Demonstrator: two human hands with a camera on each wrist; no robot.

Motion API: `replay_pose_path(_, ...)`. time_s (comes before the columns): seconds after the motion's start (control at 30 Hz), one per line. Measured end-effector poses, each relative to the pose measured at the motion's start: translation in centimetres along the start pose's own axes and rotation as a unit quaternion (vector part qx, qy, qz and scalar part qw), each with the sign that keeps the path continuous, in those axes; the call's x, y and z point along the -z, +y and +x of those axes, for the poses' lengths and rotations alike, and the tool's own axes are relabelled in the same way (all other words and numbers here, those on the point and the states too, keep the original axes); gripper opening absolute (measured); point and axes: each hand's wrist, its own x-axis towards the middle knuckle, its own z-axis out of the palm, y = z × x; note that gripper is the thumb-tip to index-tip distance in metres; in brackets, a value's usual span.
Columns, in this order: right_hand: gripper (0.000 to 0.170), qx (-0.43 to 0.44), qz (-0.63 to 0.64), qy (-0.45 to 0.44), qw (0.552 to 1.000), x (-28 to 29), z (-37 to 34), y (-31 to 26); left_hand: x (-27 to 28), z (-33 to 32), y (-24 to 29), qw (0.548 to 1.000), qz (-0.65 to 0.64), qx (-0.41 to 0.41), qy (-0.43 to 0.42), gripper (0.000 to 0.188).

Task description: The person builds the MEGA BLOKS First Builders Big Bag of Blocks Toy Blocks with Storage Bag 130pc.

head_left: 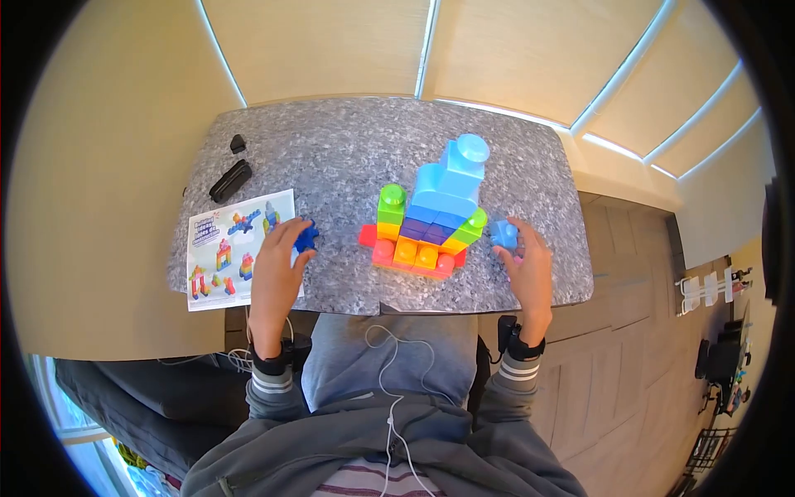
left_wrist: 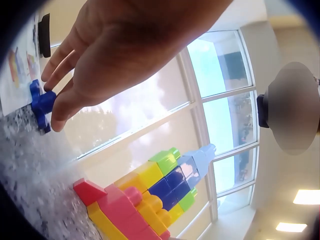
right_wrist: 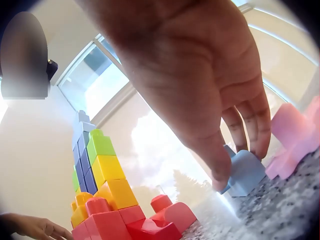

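In the head view my left hand (head_left: 280, 269) is at the table's left part beside a dark blue piece (head_left: 307, 238). Thumb and fingers stand apart around the knob of that dark blue piece (left_wrist: 45, 102); whether they touch it I cannot tell. My right hand (head_left: 530, 269) holds a light blue block (head_left: 503, 234) between thumb and fingers, low over the tabletop at the right. The right wrist view shows the light blue block (right_wrist: 246, 172) in this pinch, with a pink piece (right_wrist: 295, 130) just beyond the fingers.
Between the hands stands a tall multicoloured block build (head_left: 426, 230) with a light blue top. A printed sheet (head_left: 214, 286) lies on the grey speckled table (head_left: 331, 141) at the left, partly under my left hand. Behind it are a black case (head_left: 230, 181) and a small black object (head_left: 238, 143).
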Motion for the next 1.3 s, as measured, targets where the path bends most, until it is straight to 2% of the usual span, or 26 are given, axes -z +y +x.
replay_pose_path(0.1,0.063,0.026,-0.003,0.012,1.0,-0.9,0.2,1.0,-0.7,-0.2,0.5,1.0,-0.002,0.009,-0.016,0.049)
replay_pose_path(0.17,0.056,0.019,0.088,0.031,0.995,-0.6,-0.1,0.5,-0.7,-0.2,1.1,1.0,-0.006,0.017,-0.02,0.047)
replay_pose_path(0.27,0.054,0.006,0.127,0.043,0.991,1.6,-1.2,-1.7,-1.2,-0.1,0.9,0.999,-0.016,0.024,-0.018,0.047)
replay_pose_path(0.37,0.053,0.044,0.171,0.05,0.983,3.8,-2.6,-2.7,-1.5,-0.7,0.9,0.999,-0.023,0.032,-0.004,0.047)
replay_pose_path(0.43,0.053,0.048,0.198,0.042,0.978,4.9,-3.4,-3.0,-1.6,-1.1,2.3,0.999,-0.024,0.002,-0.04,0.046)
replay_pose_path(0.5,0.053,0.049,0.222,0.036,0.973,5.3,-4.1,-3.4,-2.0,-1.7,3.5,0.999,-0.023,-0.006,-0.024,0.042)
replay_pose_path(0.57,0.053,0.035,0.23,0.048,0.971,5.5,-4.6,-3.6,-2.7,-2.1,4.1,0.995,-0.035,-0.008,-0.089,0.038)
replay_pose_path(0.73,0.056,0.033,0.252,-0.004,0.967,5.6,-5.3,-3.8,-4.6,-3.0,5.9,0.993,-0.032,-0.025,-0.115,0.035)
replay_pose_path(0.8,0.054,0.062,0.229,-0.058,0.97,5.6,-5.4,-4.9,-4.6,-3.3,6.7,0.992,-0.023,-0.021,-0.119,0.037)
replay_pose_path(1.0,0.052,0.105,0.201,-0.143,0.963,5.1,-5.2,-7.0,-4.1,-3.3,6.7,0.991,-0.034,-0.026,-0.13,0.042)
replay_pose_path(1.17,0.051,0.064,0.24,-0.137,0.959,4.4,-5.3,-7.8,-3.6,-3.5,6.6,0.99,-0.029,-0.035,-0.133,0.041)
replay_pose_path(1.3,0.05,0.055,0.252,-0.145,0.955,4.2,-5.4,-7.4,-2.9,-3.7,6.9,0.986,-0.037,-0.076,-0.145,0.047)
